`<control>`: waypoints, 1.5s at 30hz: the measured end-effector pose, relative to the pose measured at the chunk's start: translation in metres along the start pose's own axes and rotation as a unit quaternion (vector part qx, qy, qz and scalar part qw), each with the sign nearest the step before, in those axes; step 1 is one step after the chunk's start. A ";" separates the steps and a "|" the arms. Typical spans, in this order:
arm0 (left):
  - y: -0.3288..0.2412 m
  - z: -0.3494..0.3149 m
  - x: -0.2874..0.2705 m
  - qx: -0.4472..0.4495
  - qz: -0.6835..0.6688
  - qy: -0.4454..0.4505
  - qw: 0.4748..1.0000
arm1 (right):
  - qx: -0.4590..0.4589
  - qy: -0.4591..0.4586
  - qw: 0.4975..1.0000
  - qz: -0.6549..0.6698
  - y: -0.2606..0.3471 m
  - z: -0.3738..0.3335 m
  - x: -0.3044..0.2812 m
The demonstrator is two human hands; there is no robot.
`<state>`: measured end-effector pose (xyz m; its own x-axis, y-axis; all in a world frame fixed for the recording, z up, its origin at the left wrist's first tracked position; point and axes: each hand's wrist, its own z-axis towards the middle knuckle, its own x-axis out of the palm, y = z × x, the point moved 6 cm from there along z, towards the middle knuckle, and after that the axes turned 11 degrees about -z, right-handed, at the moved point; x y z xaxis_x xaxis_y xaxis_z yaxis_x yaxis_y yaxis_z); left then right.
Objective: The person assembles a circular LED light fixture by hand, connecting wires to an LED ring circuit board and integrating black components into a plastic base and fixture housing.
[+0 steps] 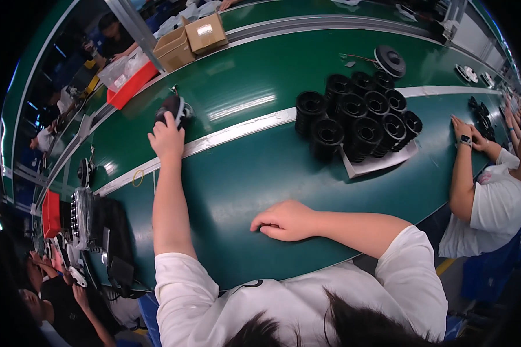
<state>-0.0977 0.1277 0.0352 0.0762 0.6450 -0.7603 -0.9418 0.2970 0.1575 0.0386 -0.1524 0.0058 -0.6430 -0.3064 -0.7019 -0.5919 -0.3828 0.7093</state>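
My left hand (168,140) reaches out over the green belt. Its fingers are on a round black device (174,109) with a pale rim and a short wire sticking out at the far side. The device looks tilted, and part of it is hidden under the fingers. Nearer to me, my right hand (288,220) rests on the dark green tabletop (226,248). Its fingers are loosely curled together, and nothing shows in them. To the right of both hands, several black ring-shaped parts (364,132) stand in stacks, some on a white tray (382,162).
A metal strip (243,127) divides belt from tabletop. Similar round devices (390,61) lie along the belt. Cardboard boxes (205,34) and a red bin (132,87) stand beyond. A yellow band (138,177) and a black bag (114,243) are at left. A co-worker (486,196) sits at right.
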 end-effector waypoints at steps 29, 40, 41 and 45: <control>0.092 -0.112 -0.024 -0.331 -0.166 0.193 0.908 | -0.030 -0.018 0.997 -0.065 0.002 -0.006 0.003; 0.091 -0.107 -0.034 -0.297 -0.126 0.170 0.931 | -0.046 -0.009 0.998 -0.052 0.004 -0.007 0.001; 0.091 -0.108 -0.035 -0.309 -0.140 0.172 0.925 | -0.044 -0.005 0.998 -0.049 0.004 -0.007 0.002; 0.086 -0.110 -0.037 -0.326 -0.146 0.201 0.912 | -0.050 -0.006 0.998 -0.039 0.002 -0.010 0.002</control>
<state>-0.2174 0.0518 0.0078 0.3527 0.2559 -0.9001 -0.9048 -0.1519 -0.3978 0.0407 -0.1625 0.0053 -0.6027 -0.2615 -0.7539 -0.5894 -0.4910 0.6415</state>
